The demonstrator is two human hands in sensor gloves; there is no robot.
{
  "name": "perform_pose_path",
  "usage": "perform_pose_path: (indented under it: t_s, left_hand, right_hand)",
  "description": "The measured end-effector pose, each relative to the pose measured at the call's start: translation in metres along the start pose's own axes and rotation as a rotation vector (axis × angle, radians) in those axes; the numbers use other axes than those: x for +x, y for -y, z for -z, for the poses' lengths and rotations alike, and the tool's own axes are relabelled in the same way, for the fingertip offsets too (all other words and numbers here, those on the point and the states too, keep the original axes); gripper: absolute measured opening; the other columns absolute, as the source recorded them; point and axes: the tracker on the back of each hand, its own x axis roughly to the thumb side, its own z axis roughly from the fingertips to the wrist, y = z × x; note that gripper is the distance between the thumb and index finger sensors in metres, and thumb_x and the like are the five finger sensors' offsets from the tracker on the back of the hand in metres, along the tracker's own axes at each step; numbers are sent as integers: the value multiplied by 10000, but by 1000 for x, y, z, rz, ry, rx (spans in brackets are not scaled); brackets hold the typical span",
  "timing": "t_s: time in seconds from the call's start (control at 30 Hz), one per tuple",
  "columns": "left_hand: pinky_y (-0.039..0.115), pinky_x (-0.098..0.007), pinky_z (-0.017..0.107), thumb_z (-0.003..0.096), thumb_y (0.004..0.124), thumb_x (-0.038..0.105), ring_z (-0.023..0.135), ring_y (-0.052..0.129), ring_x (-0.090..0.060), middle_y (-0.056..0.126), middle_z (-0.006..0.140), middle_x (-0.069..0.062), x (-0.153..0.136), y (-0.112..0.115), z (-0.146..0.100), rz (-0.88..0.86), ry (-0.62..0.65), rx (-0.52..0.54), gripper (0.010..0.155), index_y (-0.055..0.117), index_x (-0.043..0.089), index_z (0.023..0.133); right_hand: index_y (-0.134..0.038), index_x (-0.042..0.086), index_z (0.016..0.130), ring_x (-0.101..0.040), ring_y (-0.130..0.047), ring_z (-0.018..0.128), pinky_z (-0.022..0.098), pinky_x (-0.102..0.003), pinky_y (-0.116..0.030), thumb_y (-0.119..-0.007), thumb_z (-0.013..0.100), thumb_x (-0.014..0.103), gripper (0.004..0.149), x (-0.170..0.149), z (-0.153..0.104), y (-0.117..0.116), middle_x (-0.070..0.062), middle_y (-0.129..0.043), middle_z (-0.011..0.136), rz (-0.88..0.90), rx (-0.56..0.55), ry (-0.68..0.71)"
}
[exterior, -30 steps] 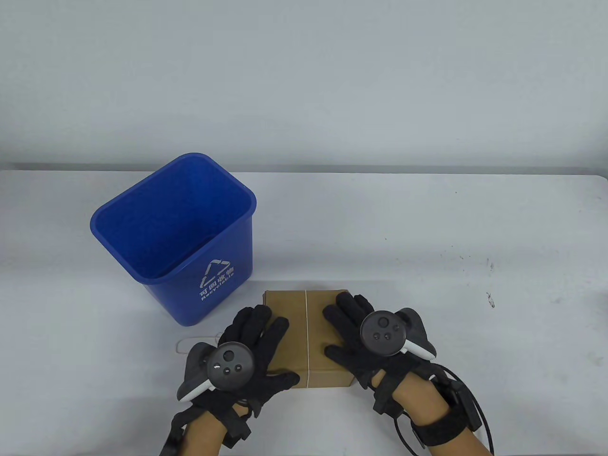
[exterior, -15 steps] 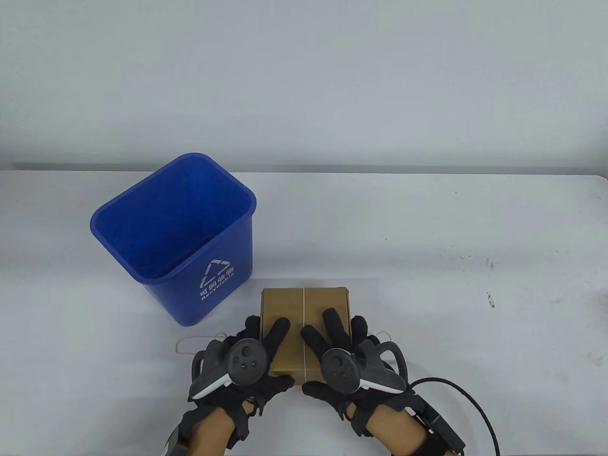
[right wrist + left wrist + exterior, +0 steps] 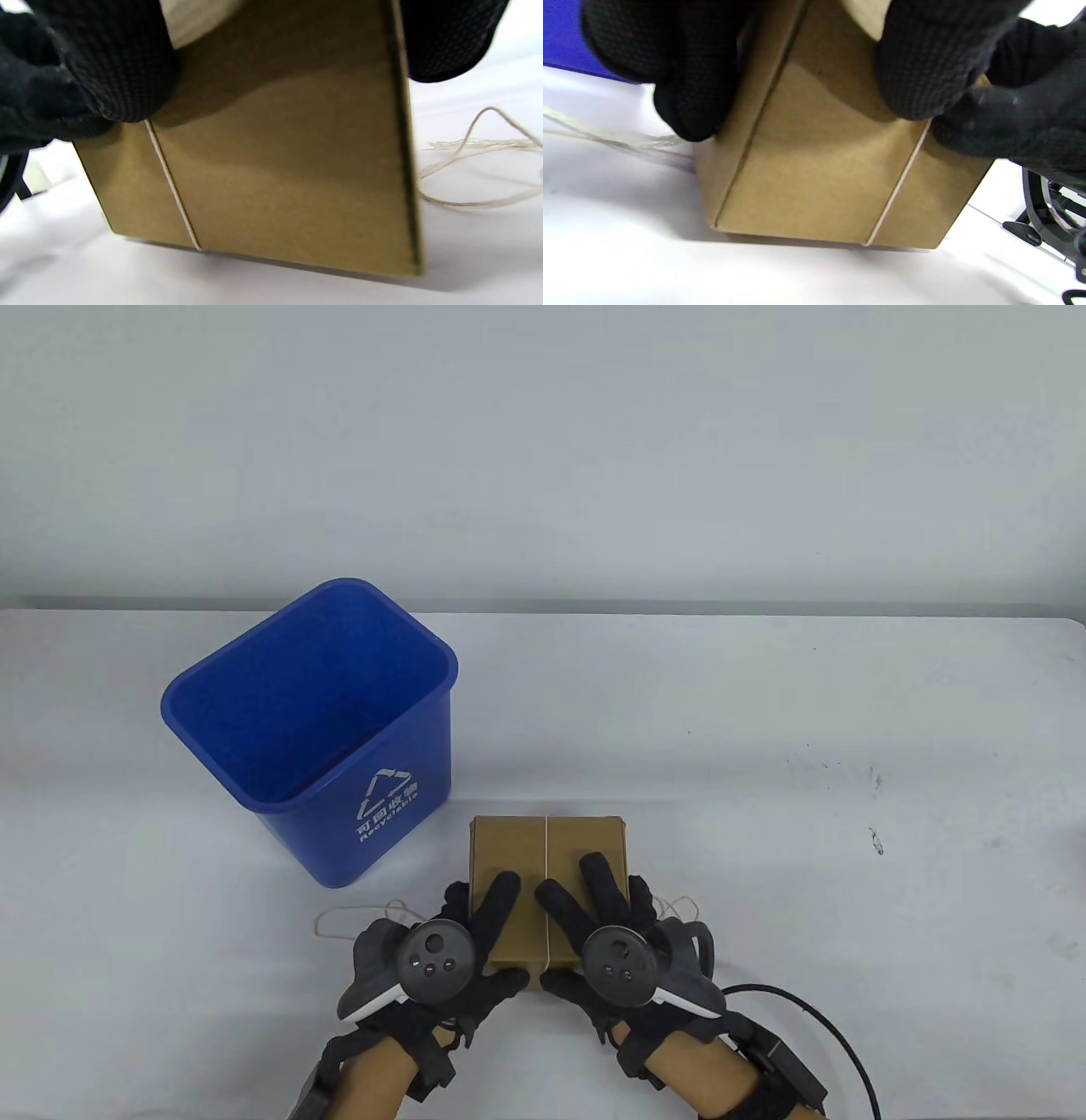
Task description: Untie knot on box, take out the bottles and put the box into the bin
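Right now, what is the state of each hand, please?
Left hand: grips the left side of the box, thumb on its near face.
Right hand: grips the right side of the box, thumb on its near face.

Brown cardboard box [image 3: 547, 865] flat on table, string [image 3: 549, 891] round middle; blue bin [image 3: 339, 814] upright just beside

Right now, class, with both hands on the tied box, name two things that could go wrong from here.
The string still runs around the cardboard box; if the left hand and right hand lift or pull, it might tighten or snag. Loose string ends lie on the table either side and could catch the fingers. The bin stands close; a slide could bump it.
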Motion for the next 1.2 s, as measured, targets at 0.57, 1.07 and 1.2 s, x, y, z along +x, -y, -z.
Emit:
perform_pose_path:
  t_s: [0.57,1.07,1.2]
  left_hand:
    - [752,-639,543,454,840,493,639,949,-512,448,992,-456,3,1,-2,-1,-26,37,928,249,281,1137]
    - [767,-607,528,457,834,505,627,952,-494,469,1002,-442,2,-8,-7,-54,-25,81,894,298,310,1146]
    - [765,-614,530,460,834,490,634,950,-504,457,1001,-448,2,-6,-6,-39,-32,67,883,302,314,1144]
  right_hand:
    - [-722,403,788,-869,-351,821,559,-796,-499,-828,458,418,347,-1,-3,1,-143,-206,1123,258,-74,-30]
    - [-693,378,900,-843,-432,843,571,-779,-550,-914,433,357,517,-4,-4,18,-97,-340,1133,246,-111,24]
    - [-818,370,771,-855,-406,836,569,-796,-524,-903,438,350,345,-4,-3,14,-91,-371,1126,281,-127,16]
